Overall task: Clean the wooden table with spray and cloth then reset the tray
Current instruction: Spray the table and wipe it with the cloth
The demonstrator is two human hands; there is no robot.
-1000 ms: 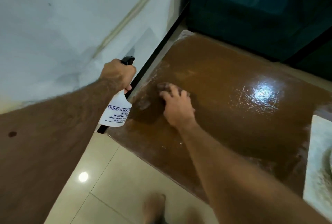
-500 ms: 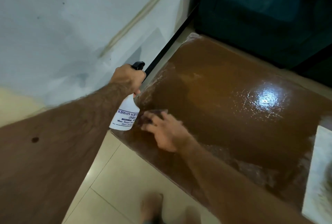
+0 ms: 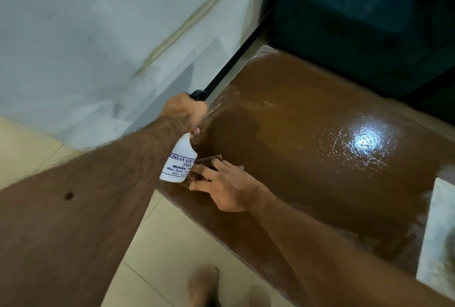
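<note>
The glossy brown wooden table (image 3: 307, 134) fills the middle and right of the head view, wet and shining under a light. My left hand (image 3: 184, 112) grips the neck of a white spray bottle (image 3: 178, 162) with a black nozzle, held just off the table's near left corner. My right hand (image 3: 226, 187) presses flat, fingers spread, on a small dark brown cloth (image 3: 205, 166) at that same corner, right beside the bottle. Most of the cloth is hidden under my fingers.
A pale rectangular tray or mat (image 3: 438, 237) lies at the table's right end, cut off by the frame. A white wall (image 3: 86, 36) stands left, a dark teal sofa (image 3: 369, 23) behind. My bare feet (image 3: 204, 284) stand on beige floor tiles.
My right hand has dragged the cloth from further in on the table toward the near left corner. The left hand with the bottle has stayed about where it was.
</note>
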